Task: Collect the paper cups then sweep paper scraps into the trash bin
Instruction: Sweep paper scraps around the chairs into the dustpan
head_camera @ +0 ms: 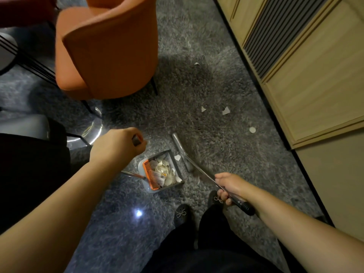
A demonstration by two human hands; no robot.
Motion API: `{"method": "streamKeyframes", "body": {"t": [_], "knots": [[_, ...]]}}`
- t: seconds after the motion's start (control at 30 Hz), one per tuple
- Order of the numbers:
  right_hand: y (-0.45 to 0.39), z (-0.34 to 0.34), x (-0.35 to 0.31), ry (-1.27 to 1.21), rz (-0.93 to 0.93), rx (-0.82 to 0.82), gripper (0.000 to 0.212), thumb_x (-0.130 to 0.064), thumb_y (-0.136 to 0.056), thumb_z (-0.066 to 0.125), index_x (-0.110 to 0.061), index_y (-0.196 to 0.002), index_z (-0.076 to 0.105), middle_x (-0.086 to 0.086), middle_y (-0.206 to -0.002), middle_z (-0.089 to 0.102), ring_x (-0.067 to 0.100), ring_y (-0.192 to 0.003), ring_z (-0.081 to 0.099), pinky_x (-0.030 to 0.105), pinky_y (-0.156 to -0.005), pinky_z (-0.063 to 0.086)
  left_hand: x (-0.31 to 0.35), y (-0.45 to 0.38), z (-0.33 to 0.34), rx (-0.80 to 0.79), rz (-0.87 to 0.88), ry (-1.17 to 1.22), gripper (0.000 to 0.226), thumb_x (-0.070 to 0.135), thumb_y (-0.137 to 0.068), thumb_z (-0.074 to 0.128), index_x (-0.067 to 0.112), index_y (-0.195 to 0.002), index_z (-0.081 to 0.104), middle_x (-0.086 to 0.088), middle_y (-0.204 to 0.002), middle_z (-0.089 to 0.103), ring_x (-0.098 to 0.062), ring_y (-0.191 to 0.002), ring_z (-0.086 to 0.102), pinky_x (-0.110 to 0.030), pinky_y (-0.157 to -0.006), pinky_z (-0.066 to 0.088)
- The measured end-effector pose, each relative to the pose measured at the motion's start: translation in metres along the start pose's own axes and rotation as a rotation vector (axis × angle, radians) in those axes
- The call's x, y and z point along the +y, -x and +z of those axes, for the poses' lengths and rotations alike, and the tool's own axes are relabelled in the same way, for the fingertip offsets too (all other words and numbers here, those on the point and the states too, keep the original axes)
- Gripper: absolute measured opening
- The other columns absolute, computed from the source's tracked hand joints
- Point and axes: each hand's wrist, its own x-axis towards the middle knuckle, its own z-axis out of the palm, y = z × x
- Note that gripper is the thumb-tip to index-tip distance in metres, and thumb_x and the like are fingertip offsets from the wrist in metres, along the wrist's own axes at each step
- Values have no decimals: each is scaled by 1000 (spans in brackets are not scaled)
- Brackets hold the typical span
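Observation:
A grey dustpan [173, 164] with an orange comb edge stands on the dark carpet and holds several white paper scraps. My left hand [120, 143] grips the top of the dustpan's long handle [136, 139]. My right hand [229, 187] grips the metal broom handle [239, 202]. The broom head [182, 151] lies just right of the dustpan's mouth, with one paper scrap [177, 157] between them. More scraps lie farther right: two torn pieces [226, 110] and a round one [252, 130]. A small scrap [197, 64] lies farther back.
An orange armchair [110, 50] stands at the upper left beside a chrome table base [92, 129]. A wooden cabinet [307, 66] with a slatted vent runs along the right. My two feet in black shoes [182, 214] stand just behind the dustpan.

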Motion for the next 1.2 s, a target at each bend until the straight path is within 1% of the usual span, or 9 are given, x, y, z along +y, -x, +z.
{"method": "streamKeyframes", "body": {"t": [0.17, 0.27, 0.37, 0.47, 0.53, 0.63, 0.77, 1.03, 1.2], "knots": [[-19, -5, -3, 45, -4, 57, 35, -19, -103, 35, -28, -137, 37, 7, -61, 40, 6, -26, 34, 12, -34, 32, 6, -3, 4, -13, 9, -12, 24, 50, -85, 66, 29, -97, 66, 1, -73, 56, -22, -66, 52, -27, -53, 37], [-34, 2, -4, 110, -24, 68, 38, -17, -103, 35, -25, -140, 35, 6, -60, 40, 6, -26, 35, 12, -33, 32, 8, -5, 6, -11, 2, -18, 23, 50, -85, 66, 29, -95, 66, 1, -72, 55, -23, -66, 52, -27, -53, 37], [-42, 14, -6, 160, -43, 37, 40, -13, -102, 36, -20, -141, 34, 8, -61, 40, 6, -25, 35, 13, -32, 34, 10, -8, 6, -1, -5, -28, 22, 50, -84, 66, 30, -93, 66, 0, -73, 57, -24, -66, 52, -28, -53, 36], [-40, 17, -8, 166, -17, -18, 36, -13, -102, 35, -21, -138, 38, 6, -61, 40, 6, -26, 35, 13, -33, 33, 11, -9, 6, 14, 1, -39, 22, 50, -84, 66, 30, -92, 66, -3, -75, 62, -27, -68, 57, -29, -54, 40], [-33, 13, -9, 176, -1, -63, 34, -14, -102, 34, -22, -135, 41, 5, -61, 40, 5, -27, 35, 12, -33, 31, 11, -9, 7, 18, 4, -47, 22, 51, -84, 65, 29, -92, 66, -3, -74, 62, -27, -67, 57, -29, -54, 40], [-18, 4, -8, 121, 25, -119, 31, -17, -104, 34, -23, -133, 44, 4, -59, 39, 3, -29, 34, 10, -31, 29, 12, -7, 7, 29, 5, -46, 22, 51, -85, 65, 30, -90, 66, 1, -70, 57, -24, -63, 52, -27, -52, 36], [-2, -1, 0, 137, -2, -88, 32, -17, -104, 36, -25, -134, 42, 5, -59, 39, 4, -29, 34, 11, -32, 29, 11, -3, 8, 24, -1, -39, 23, 53, -84, 65, 31, -93, 66, 4, -69, 52, -20, -60, 48, -24, -49, 31], [15, -29, -11, 1, -40, -19, 32, -14, -103, 38, -24, -133, 42, 7, -60, 40, 6, -28, 34, 11, -32, 30, 13, 11, -5, 10, -62, 49, 23, 52, -83, 67, 31, -93, 66, -1, -79, 65, -24, -72, 59, -31, -59, 45], [18, -51, -24, -105, -50, 30, 33, -17, -104, 35, -27, -136, 39, 7, -60, 39, 6, -27, 33, 12, -33, 29, 36, -1, -19, 56, -74, 87, 17, 50, -84, 66, 34, -89, 63, 6, -70, 57, -18, -65, 52, -27, -52, 34]]}}
